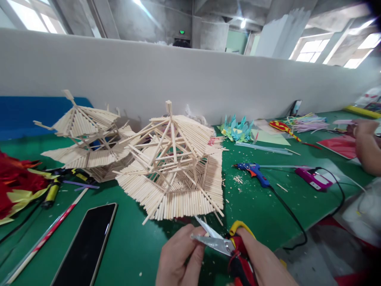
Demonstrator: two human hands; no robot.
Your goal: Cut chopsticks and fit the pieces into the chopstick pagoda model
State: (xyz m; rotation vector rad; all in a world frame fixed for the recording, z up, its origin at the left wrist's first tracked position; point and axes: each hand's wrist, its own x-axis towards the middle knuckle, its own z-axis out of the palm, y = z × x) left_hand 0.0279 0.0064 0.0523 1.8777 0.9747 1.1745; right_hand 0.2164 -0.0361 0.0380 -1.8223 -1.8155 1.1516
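Observation:
My left hand (181, 256) is closed in a pinch near the table's front edge. Between its fingertips shows what looks like the pale end of a thin wooden stick (207, 234), mostly hidden. My right hand (262, 254) grips scissors (222, 245) with red and yellow handles. The blades are spread apart, their tips right by my left fingertips and the stick. Just beyond my hands stands a pavilion model (184, 204) of thin wooden sticks, its upper roof only partly covered. A second stick pavilion (79, 123) sits behind it on the left.
A phone (86, 242) lies at front left beside a red-and-white strip (56, 226). On the green table's right are a blue glue gun (253, 171) with a cord, a magenta device (314, 178) and blue folded paper (237, 129). Another person's arm (367, 143) reaches in at far right.

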